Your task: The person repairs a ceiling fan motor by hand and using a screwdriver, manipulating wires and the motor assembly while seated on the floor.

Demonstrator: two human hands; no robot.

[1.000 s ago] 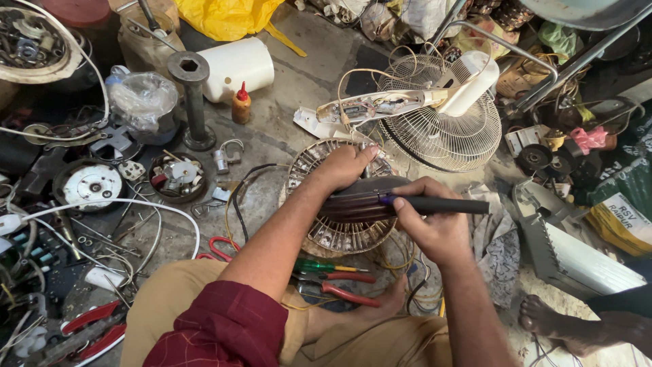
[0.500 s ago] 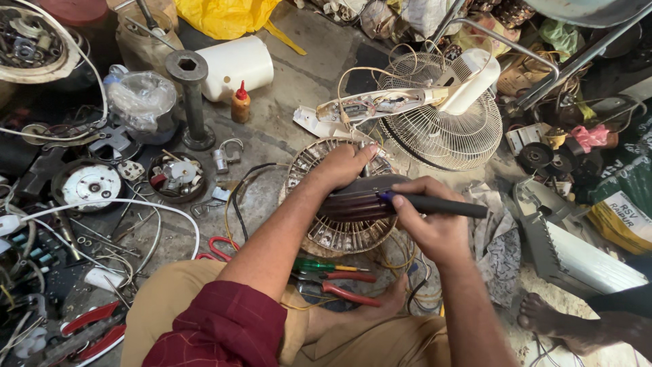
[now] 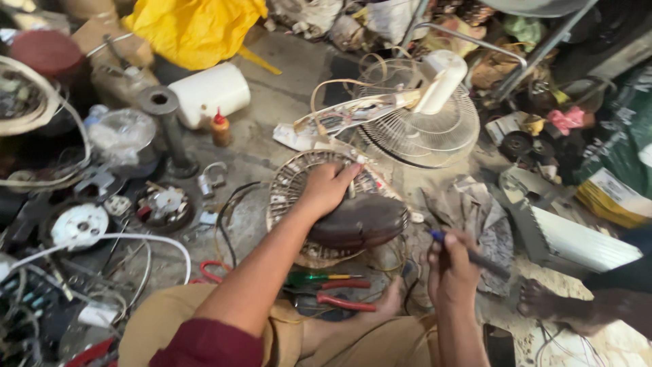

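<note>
Several loose parts crowd the left of the concrete floor (image 3: 272, 109): a white disc-shaped motor cover (image 3: 80, 225), white cable (image 3: 136, 239), a dark metal post (image 3: 165, 122), a white cylinder (image 3: 209, 92) and a small red-capped oil bottle (image 3: 221, 129). Nearer the middle, the left hand (image 3: 327, 187) lies flat, fingers spread, on the round wound fan stator (image 3: 319, 204), pressing on it rather than closing around it. A dark rounded motor casing (image 3: 356, 221) sits on the stator just beside that hand. Below, by the person's knees, lie a green-handled screwdriver (image 3: 319, 278) and red-handled pliers (image 3: 339, 301). To the right, the right hand (image 3: 451, 261) has its grip closed around a dark-handled tool (image 3: 475, 257) with a blue end, held just clear of the casing; its working tip cannot be made out. Behind stands a white wire fan guard (image 3: 421, 129), and a bare foot of another person (image 3: 543, 302) rests at the far right.

Judging from this, the tool could slip and nick the thin copper windings, since only a flat palm steadies the stator. The casing may also roll off, and stray wires nearby could snag.
</note>
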